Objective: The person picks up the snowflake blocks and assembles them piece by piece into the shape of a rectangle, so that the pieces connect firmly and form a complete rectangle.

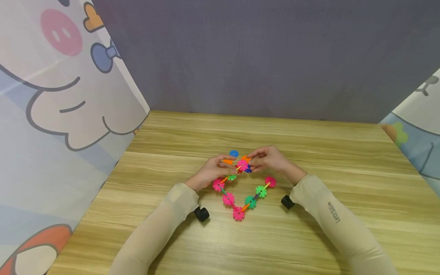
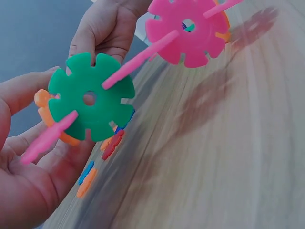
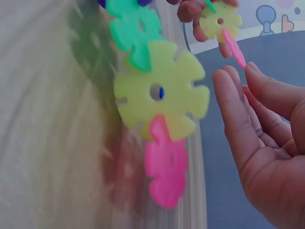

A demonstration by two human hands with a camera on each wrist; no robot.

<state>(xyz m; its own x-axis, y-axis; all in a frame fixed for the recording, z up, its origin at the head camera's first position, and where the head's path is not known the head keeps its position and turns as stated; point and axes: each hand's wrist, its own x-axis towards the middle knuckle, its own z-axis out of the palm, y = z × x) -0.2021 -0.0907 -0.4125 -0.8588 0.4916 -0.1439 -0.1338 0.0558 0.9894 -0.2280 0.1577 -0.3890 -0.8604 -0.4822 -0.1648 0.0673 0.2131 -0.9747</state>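
A chain of slotted plastic snowflake discs, linked edge to edge, curves between my hands in the head view, with a pink disc [image 1: 238, 213] at its near bend. My left hand [image 1: 215, 170] pinches a yellow disc [image 3: 220, 21] close to one end of the chain. Slotted onto that yellow disc is a pink disc [image 1: 242, 165], the end piece. My right hand [image 1: 269, 158] has its thumb and fingertips right at this pink disc's edge, with a gap between them. The chain's other end is another pink disc [image 1: 270, 181]. A green disc [image 2: 90, 98] partly hides my left fingers in the left wrist view.
Loose discs lie on the wooden table [image 1: 309, 152] beyond the chain, among them a blue disc [image 1: 234, 153], an orange disc [image 1: 228, 162] and a red disc [image 2: 113, 145]. A grey panel [image 1: 258, 57] stands behind the table, with cartoon-printed walls on both sides.
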